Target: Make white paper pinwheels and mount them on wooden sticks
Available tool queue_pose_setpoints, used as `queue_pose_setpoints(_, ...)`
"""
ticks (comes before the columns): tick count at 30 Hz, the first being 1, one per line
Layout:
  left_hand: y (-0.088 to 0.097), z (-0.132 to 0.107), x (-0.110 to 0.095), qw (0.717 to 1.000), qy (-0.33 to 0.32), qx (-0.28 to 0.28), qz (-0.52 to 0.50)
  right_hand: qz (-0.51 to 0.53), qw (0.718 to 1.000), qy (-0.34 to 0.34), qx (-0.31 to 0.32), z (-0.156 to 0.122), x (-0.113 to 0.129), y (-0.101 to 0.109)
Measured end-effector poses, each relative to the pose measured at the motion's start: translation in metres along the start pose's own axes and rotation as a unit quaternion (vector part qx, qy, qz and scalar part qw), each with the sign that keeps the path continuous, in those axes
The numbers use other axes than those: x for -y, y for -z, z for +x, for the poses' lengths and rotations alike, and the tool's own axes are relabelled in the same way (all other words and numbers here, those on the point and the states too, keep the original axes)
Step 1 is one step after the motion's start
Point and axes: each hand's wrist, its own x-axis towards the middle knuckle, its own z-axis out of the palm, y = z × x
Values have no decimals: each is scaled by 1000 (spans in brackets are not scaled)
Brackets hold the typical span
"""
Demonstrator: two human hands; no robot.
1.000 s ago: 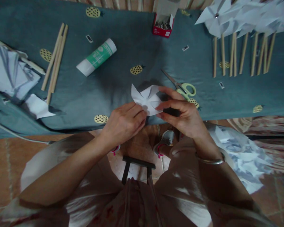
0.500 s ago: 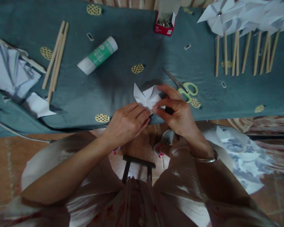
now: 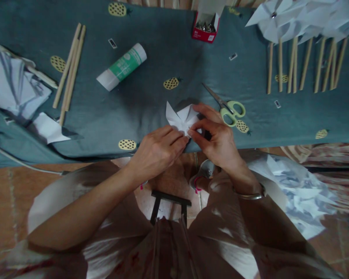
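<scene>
A white folded paper pinwheel (image 3: 180, 116) lies at the near edge of the teal cloth-covered table (image 3: 151, 97). My left hand (image 3: 157, 151) presses its near side with curled fingers. My right hand (image 3: 215, 135) pinches the paper's right flaps between thumb and fingers. Green-handled scissors (image 3: 228, 108) lie just right of my right hand.
A green and white glue stick (image 3: 122, 66) lies at the back left, wooden sticks (image 3: 69, 68) further left. A red box of pins (image 3: 205, 28) stands at the back. Finished pinwheels on sticks (image 3: 302, 42) fill the back right. Paper scraps (image 3: 296, 190) lie on the floor at right.
My right hand has folded the paper's right flaps inward toward the centre, and both hands have closed in on the pinwheel, which looks more compact now.
</scene>
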Motion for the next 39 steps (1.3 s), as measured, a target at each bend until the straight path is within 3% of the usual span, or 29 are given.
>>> queue_pose_setpoints(14, -1, -1, 0, 1000, 8, 14, -1, -28, 999, 1, -42, -2, 5, -7)
queue_pose_setpoints(39, -1, -2, 1, 1000, 11, 22, -5, -31, 998, -17, -44, -2, 6, -9)
